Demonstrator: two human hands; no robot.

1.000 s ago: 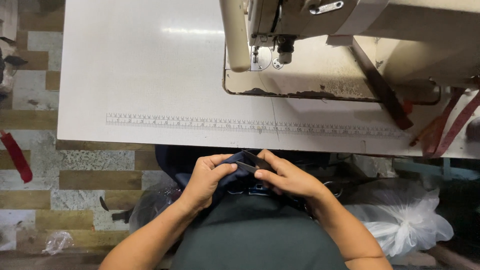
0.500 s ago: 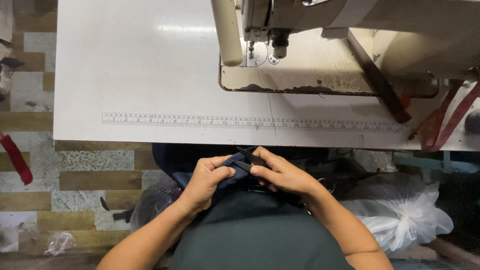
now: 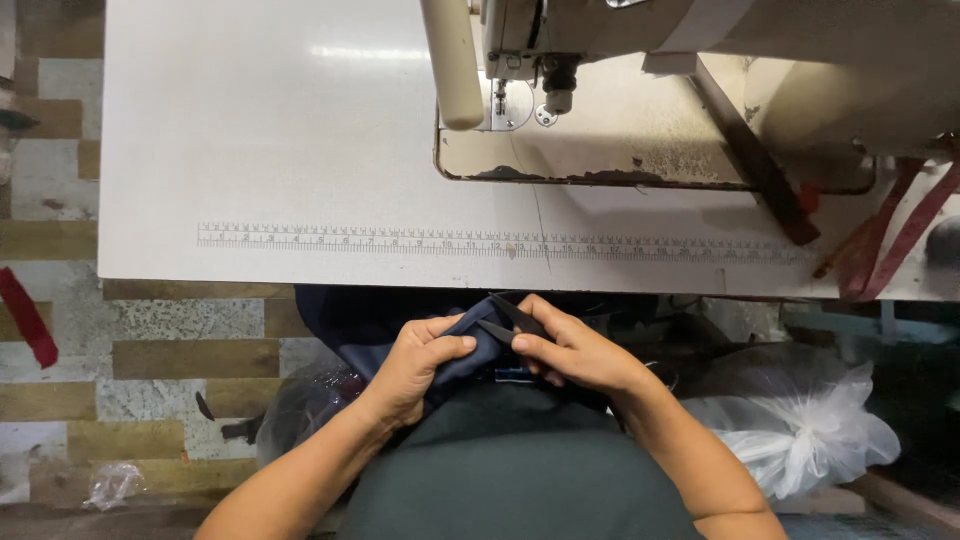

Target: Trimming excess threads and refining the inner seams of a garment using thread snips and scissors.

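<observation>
Seen from above, a person sits at a white sewing table (image 3: 300,150), both forearms reaching forward over their lap, just below the table's near edge.

The left hand (image 3: 420,362) pinches a folded piece of dark navy fabric (image 3: 468,345), thumb on top and fingers curled beneath, clamped tight on the cloth. The right hand (image 3: 570,350) meets it from the other side, fingers drawn together around small black thread snips (image 3: 508,322), whose pointed blades angle up and to the left, resting against the fabric's upper fold. Whether the blades are parted or shut cannot be told. The two hands nearly touch, with the fabric held between them, off the table and above the person's dark green lap (image 3: 520,470).

On the table, a printed measuring scale (image 3: 500,243) runs parallel to the near edge, just inside it. At the far right corner stands a cream industrial sewing machine (image 3: 640,90), its needle and presser foot (image 3: 500,95) over a worn, chipped base plate. Dark red straps (image 3: 880,240) hang over the table's right edge.

Below the table, to the right of the person, lies a crumpled clear plastic bag (image 3: 800,420). To the left is a floor of wood and stone-patterned tiles (image 3: 150,350), with a red strip (image 3: 25,315) near the left side.
</observation>
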